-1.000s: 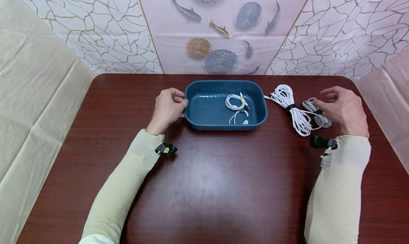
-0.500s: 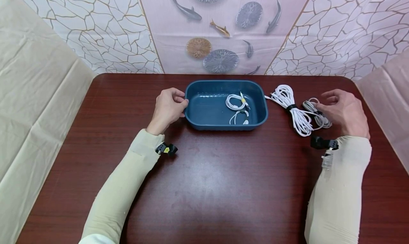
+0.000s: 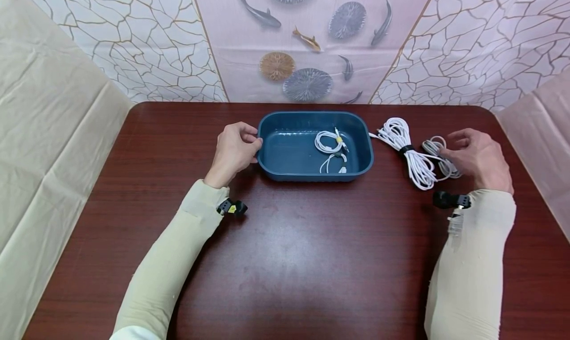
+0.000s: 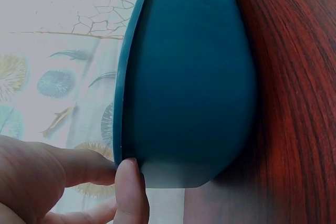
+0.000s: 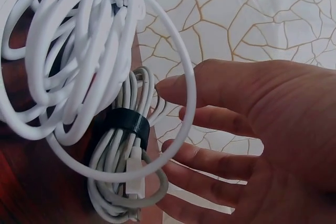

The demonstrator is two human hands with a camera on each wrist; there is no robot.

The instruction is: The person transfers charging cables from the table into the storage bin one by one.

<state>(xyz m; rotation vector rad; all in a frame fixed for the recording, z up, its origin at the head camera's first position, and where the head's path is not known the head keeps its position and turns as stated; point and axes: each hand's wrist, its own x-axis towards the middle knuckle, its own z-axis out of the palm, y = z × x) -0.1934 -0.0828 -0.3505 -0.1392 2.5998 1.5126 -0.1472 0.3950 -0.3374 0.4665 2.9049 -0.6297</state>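
At the left end of the dark blue plastic bin point(image 3: 289, 175), my left hand point(image 3: 236, 149) pinches the rim between thumb and fingers, also seen in the left wrist view. Two small white coiled cables lie in the bin: one with a yellow tie point(image 3: 327, 143), another with a dark tie point(image 3: 331, 162). My right hand point(image 3: 481, 157) is beside a greyish cable bundle point(image 3: 449, 167) wrapped by a black strap. In the right wrist view its fingers are spread and relaxed, with the thumb tip close to the greyish cable bundle; contact is unclear.
A larger white cable bundle point(image 3: 419, 168) with a black strap lies between the bin and the greyish bundle, and one of its loops hangs across the greyish one. All stand on a dark red wooden table point(image 3: 285, 261). Patterned cloth point(image 3: 307, 58) rises behind the table.
My right hand has lowered slightly toward the greyish cable bundle. The left hand and the bin have stayed where they were.
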